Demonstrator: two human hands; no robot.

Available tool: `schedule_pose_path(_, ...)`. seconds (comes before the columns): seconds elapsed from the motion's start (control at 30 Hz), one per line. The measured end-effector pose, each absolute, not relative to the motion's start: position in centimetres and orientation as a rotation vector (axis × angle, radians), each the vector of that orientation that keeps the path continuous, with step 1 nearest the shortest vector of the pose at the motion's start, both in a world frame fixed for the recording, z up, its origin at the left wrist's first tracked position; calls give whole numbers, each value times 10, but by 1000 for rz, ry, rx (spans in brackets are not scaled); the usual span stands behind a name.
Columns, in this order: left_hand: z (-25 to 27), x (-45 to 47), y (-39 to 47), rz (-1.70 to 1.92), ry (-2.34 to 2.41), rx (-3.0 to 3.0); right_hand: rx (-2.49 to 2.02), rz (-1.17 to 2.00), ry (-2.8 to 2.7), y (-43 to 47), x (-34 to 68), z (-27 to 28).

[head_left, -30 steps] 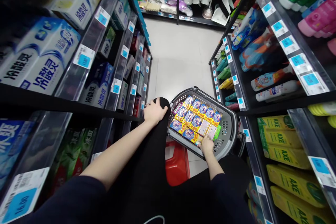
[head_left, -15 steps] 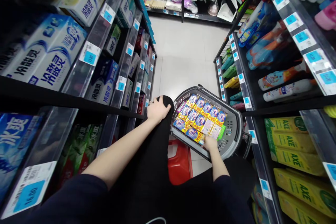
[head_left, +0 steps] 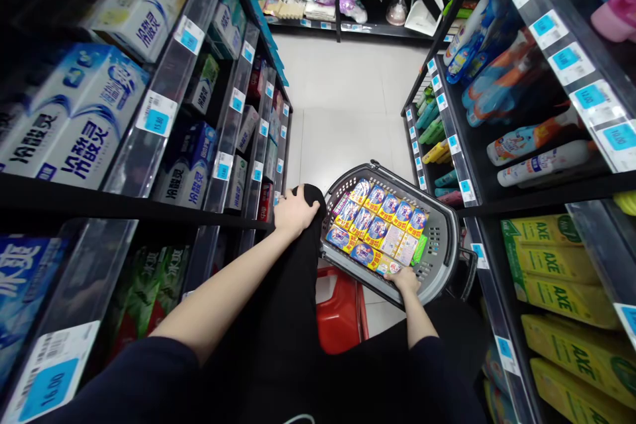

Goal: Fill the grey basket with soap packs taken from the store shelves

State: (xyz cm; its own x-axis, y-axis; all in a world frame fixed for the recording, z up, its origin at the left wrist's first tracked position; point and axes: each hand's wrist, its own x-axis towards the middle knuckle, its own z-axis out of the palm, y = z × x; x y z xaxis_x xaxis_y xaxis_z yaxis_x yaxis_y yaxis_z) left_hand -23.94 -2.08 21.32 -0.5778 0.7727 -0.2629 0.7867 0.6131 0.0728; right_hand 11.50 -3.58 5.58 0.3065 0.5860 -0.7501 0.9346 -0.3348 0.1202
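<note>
Right grip (head_left: 406,279) touches the end box (head_left: 389,266) inside the basket (head_left: 432,271); whether closed, I cannot tell. Light, level pressure should keep the boxes (head_left: 376,228) neat. Left grip (head_left: 294,213) rests spread on the knee (head_left: 313,196).

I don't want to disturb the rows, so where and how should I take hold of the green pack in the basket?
Grip the green pack by its free long edge, coming from above over the bare end of the basket. It looks slim, with packs close on one side and open space on the other. The right hand is nearest.
</note>
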Motion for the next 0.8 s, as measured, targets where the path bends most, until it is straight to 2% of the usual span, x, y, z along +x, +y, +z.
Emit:
schedule_pose_path(0.1, 214, -238, -21, -85, 2576, 1273, 2023, -709, 1416, -34, 93, 68)
schedule_pose_path(0.23, 214, -238, -22, -87, 2574, 1277, 1664, -471, 2139, -33, 40, 77)
schedule_pose_path(0.3, 214, -238, -22, -92, 2571, 1271, 1383, -491, 2331, -32, 20, 75)
schedule_pose_path(0.4, 215, -238, -23, -99, 2566, 1260, 1203, -597, 2351, -30, 10, 68)
schedule_pose_path(0.63, 213, -240, -19, -120, 2583, 1276, 1297, -771, 2254, -31, 15, 64)
schedule_pose_path(0.73, 228, -240, -23, -115, 2546, 1292, 1476, -827, 2214, -16, 18, 88)
schedule_pose_path(0.8, 240, -239, -24, -91, 2508, 1270, 1696, -858, 2255, 8, 32, 124)
